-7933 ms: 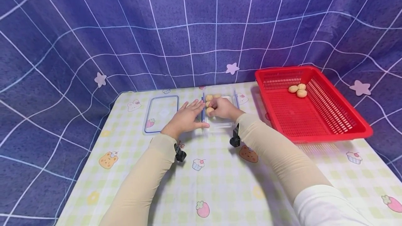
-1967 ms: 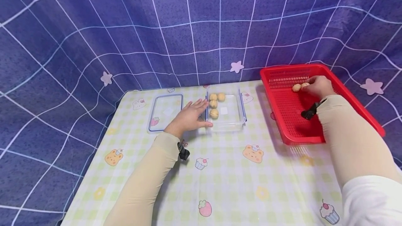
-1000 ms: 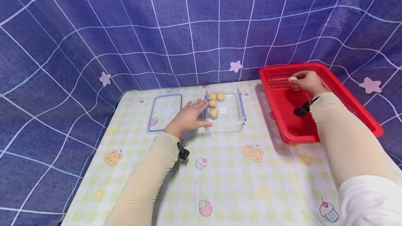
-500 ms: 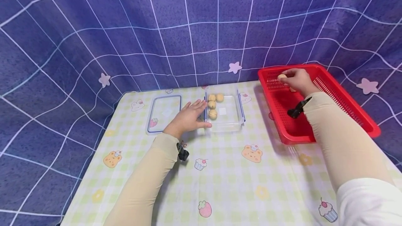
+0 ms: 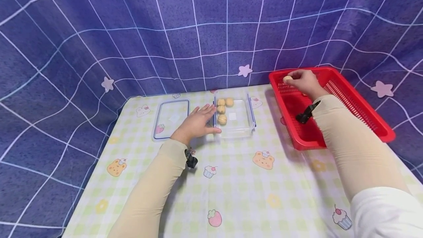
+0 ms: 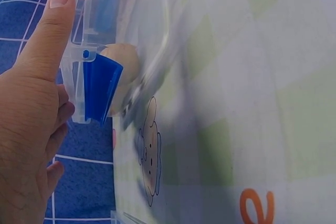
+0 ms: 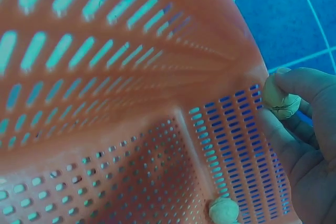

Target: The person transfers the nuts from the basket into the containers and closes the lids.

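My right hand (image 5: 307,82) pinches a tan walnut (image 5: 288,78) between thumb and fingers, over the back left corner of the red plastic basket (image 5: 299,145). In the right wrist view the held walnut (image 7: 281,100) shows a dark seam, and another walnut (image 7: 223,211) lies in the basket below. My left hand (image 5: 196,122) has its fingers spread against the left side of a clear lidless container (image 5: 236,133). Several walnuts (image 5: 221,109) sit in the container, mostly along its left side. In the left wrist view, my thumb lies along the container's edge beside a blue clip (image 6: 102,87).
A clear lid (image 5: 170,120) with a blue seal lies flat left of the container, partly behind my left hand. A checked tablecloth (image 5: 244,190) covers the table. At the back hangs a blue gridded curtain (image 5: 178,39).
The right hand went from the container to the basket, picked up a walnut there, then raised it and moved left towards the basket's near-container edge. The left hand stayed at the container.
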`<state>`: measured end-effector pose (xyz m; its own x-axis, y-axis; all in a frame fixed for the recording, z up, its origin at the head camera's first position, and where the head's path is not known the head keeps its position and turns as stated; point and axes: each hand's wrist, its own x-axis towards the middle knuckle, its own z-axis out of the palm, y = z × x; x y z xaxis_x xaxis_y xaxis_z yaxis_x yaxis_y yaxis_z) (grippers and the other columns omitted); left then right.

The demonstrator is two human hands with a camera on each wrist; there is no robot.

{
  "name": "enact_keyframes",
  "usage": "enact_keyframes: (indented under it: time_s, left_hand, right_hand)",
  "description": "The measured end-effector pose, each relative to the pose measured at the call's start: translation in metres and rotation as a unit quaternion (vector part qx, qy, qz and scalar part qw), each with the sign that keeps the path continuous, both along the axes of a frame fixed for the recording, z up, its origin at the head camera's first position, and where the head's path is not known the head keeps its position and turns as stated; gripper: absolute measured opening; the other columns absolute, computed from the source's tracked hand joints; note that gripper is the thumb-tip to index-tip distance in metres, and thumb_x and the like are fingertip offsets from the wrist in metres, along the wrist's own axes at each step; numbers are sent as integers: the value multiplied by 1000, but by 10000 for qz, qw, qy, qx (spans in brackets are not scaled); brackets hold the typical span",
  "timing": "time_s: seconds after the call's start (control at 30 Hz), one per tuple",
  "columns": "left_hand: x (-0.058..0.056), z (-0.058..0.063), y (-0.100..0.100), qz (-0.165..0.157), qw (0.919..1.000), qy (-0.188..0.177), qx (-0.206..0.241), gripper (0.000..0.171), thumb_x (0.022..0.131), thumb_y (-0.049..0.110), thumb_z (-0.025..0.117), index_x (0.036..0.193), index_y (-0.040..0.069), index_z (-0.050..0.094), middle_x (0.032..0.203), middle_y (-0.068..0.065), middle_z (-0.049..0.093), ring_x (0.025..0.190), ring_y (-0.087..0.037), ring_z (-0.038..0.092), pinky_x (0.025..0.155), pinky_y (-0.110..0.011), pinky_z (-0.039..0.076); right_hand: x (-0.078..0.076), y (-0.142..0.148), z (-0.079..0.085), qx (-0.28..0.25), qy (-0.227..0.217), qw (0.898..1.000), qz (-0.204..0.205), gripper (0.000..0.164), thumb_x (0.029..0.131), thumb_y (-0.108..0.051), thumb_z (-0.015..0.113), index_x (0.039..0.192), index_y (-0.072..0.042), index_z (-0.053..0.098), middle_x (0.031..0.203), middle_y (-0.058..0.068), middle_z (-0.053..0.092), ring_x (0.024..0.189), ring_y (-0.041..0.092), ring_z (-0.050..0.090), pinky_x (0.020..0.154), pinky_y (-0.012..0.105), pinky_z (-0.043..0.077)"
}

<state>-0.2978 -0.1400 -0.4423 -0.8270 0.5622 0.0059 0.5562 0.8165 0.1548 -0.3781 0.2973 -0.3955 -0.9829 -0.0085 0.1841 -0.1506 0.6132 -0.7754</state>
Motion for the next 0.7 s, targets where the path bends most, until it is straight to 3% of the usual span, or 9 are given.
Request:
enact_keyframes:
  time_s: [0.47,0.7]
  left_hand:
    - [1,1,0,21,10000,-87,40,101,87,70,62,160,8,28,166,-7,26,155,-23,14,127,-47,4]
    - [0,0,0,-5,10000,-30,-1,102,87,71,61,160,7,29,166,-7,26,155,-24,13,126,-50,8]
  right_hand:
    - [-2,-30,16,-263,74,9995,177,40,91,-19,76,119,9,67,93,7,70,69,-4,58,64,12,49]
    - [-3,-45,19,-45,71,9998,159,40,90,-23,77,117,6,69,99,13,73,71,-2,58,67,13,48]
